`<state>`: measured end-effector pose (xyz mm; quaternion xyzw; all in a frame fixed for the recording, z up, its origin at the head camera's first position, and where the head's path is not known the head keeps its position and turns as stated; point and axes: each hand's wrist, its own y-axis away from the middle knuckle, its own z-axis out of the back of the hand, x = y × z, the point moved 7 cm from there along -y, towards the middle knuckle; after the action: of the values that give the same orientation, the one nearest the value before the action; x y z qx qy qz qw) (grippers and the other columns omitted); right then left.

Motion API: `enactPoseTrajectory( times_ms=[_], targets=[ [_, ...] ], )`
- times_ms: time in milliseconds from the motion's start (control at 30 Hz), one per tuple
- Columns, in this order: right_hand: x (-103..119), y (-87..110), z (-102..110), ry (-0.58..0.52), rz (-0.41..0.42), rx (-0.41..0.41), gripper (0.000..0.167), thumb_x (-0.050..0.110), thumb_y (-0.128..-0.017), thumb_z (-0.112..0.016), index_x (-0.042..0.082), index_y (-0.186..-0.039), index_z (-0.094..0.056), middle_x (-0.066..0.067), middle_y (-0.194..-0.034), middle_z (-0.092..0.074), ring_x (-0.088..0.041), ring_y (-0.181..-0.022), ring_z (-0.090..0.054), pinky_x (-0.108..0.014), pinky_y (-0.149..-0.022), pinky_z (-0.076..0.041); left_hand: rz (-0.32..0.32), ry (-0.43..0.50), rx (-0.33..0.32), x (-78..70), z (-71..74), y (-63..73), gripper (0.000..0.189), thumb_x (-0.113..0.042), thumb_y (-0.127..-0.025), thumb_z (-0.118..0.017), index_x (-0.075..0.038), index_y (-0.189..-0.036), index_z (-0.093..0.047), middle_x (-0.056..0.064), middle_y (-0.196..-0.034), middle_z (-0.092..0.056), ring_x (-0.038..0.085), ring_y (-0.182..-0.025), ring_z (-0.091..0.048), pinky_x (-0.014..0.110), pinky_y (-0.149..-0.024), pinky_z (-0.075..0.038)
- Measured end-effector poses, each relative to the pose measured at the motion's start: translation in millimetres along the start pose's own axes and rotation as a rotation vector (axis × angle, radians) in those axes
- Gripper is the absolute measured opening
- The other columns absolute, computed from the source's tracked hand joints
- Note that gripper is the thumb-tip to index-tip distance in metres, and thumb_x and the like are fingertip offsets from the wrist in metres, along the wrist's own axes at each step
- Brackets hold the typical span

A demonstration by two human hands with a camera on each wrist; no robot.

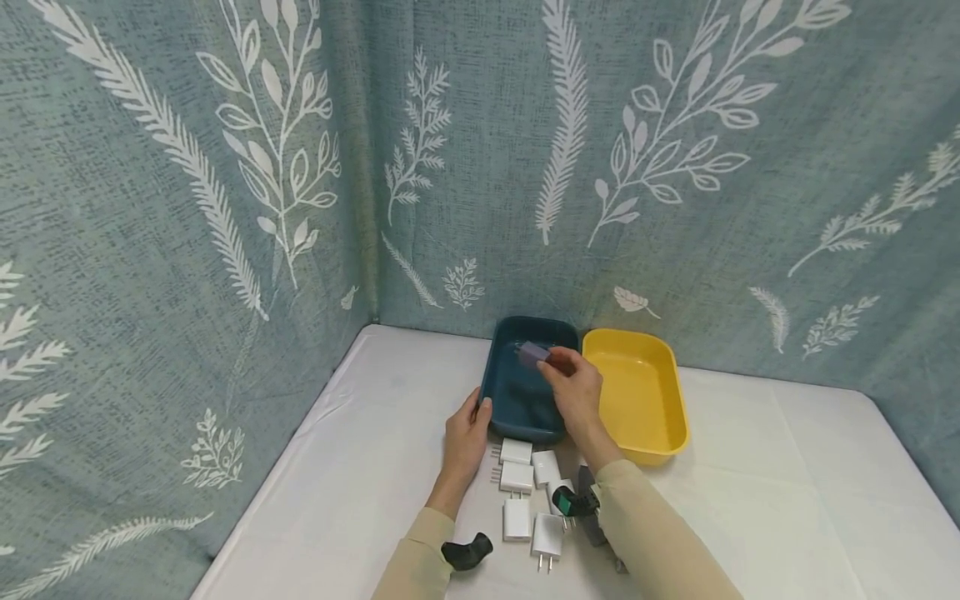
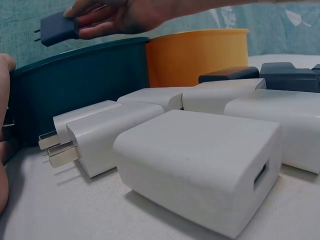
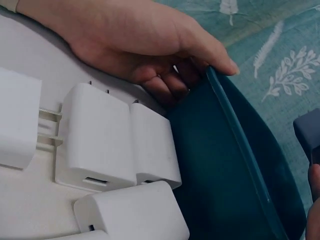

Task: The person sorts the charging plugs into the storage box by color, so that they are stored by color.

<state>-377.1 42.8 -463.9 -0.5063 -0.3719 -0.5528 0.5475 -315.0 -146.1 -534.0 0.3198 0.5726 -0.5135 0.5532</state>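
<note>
My right hand (image 1: 579,393) pinches a dark blue-grey charger plug (image 1: 534,354) between thumb and fingers, above the dark teal bin (image 1: 517,396). In the left wrist view, the two prongs of this charger plug (image 2: 57,28) point left, away from the hand. At the bin's near left side, my left hand (image 1: 465,437) grips the wall. The right wrist view shows that hand's thumb over the rim (image 3: 240,130) and its fingers curled against the outside. Several white charger plugs (image 1: 516,477) lie on the table just in front of the bin.
A yellow bin (image 1: 637,400) stands right beside the teal one. Some dark charger plugs (image 2: 287,77) lie to the right of the white ones, partly hidden by the right forearm in the head view. A patterned curtain (image 1: 480,167) hangs behind the white-covered table (image 1: 772,467).
</note>
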Motion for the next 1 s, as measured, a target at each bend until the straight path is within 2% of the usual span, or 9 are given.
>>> enactPoseTrajectory(
  times_ms=[333, 667, 1000],
  targets=[
    [2.8, -5.0, -4.2, 0.004, 0.025, -0.01, 0.027, 0.018, -0.086, -0.074, 0.009, -0.112, -0.069, -0.01, -0.11, -0.071, -0.023, -0.099, -0.066, -0.038, -0.093, -0.058, 0.028, -0.022, 0.029, 5.7, -1.6, -3.5, 0.049, -0.033, -0.103, -0.048, -0.003, -0.142, -0.048, 0.015, -0.143, -0.053, 0.026, -0.134, -0.05, 0.038, -0.111, -0.043],
    [4.3, -7.2, -4.5, -0.005, 0.012, -0.019, 0.028, 0.019, -0.087, -0.074, 0.008, -0.112, -0.068, -0.008, -0.11, -0.07, -0.022, -0.102, -0.066, -0.037, -0.096, -0.057, 0.062, -0.024, 0.033, 5.4, -2.1, -1.0, 0.049, -0.033, -0.102, -0.049, -0.005, -0.142, -0.048, 0.013, -0.144, -0.053, 0.024, -0.135, -0.05, 0.037, -0.112, -0.043],
    [2.3, -1.8, -4.2, 0.015, -0.005, -0.001, 0.025, 0.016, -0.088, -0.072, 0.006, -0.112, -0.069, -0.01, -0.11, -0.07, -0.023, -0.103, -0.065, -0.037, -0.097, -0.056, 0.047, -0.028, 0.036, 5.1, -1.9, -2.5, 0.049, -0.033, -0.102, -0.048, -0.004, -0.143, -0.048, 0.013, -0.144, -0.052, 0.024, -0.135, -0.049, 0.037, -0.112, -0.043]
  ],
)
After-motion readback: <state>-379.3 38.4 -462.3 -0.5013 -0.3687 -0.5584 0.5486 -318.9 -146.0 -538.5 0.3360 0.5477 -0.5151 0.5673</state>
